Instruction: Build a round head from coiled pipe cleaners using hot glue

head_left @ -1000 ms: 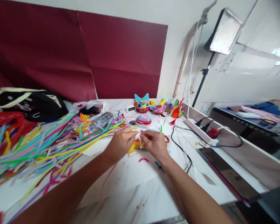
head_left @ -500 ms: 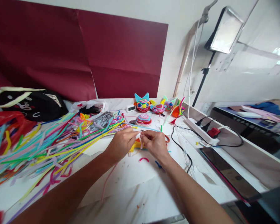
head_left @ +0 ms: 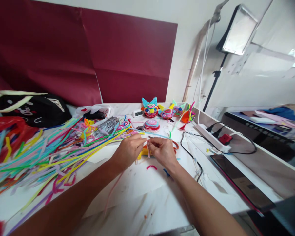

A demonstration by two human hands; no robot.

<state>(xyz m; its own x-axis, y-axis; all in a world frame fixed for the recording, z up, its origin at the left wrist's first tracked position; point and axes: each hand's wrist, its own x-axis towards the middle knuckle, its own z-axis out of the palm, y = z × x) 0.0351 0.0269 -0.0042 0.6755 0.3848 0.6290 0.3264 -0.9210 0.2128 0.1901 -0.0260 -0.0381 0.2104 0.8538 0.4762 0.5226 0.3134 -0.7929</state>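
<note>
My left hand (head_left: 129,149) and my right hand (head_left: 162,151) meet fingertip to fingertip above the middle of the table, both closed in a pinch. Between them is a pale pink pipe cleaner (head_left: 149,152), its short end hanging down by my right fingertips. A longer pink strand (head_left: 112,193) trails below my left wrist onto the table; whether it is the same piece cannot be seen. Just beneath the hands sits a yellow item (head_left: 144,151), mostly covered by my fingers. Short pink (head_left: 151,167) and blue (head_left: 166,172) pipe cleaner pieces lie nearby.
Loose pipe cleaners (head_left: 64,154) heap on the left, by a black bag (head_left: 34,109). Behind the hands are a striped coiled disc (head_left: 151,125), a small digital clock (head_left: 137,113) and several colourful figures (head_left: 150,110). To the right lie a power strip (head_left: 212,137) and a phone (head_left: 242,182).
Both hands keep nearly the same place and pinch. The fingertips have shifted slightly, and less of the pale piece shows between them.
</note>
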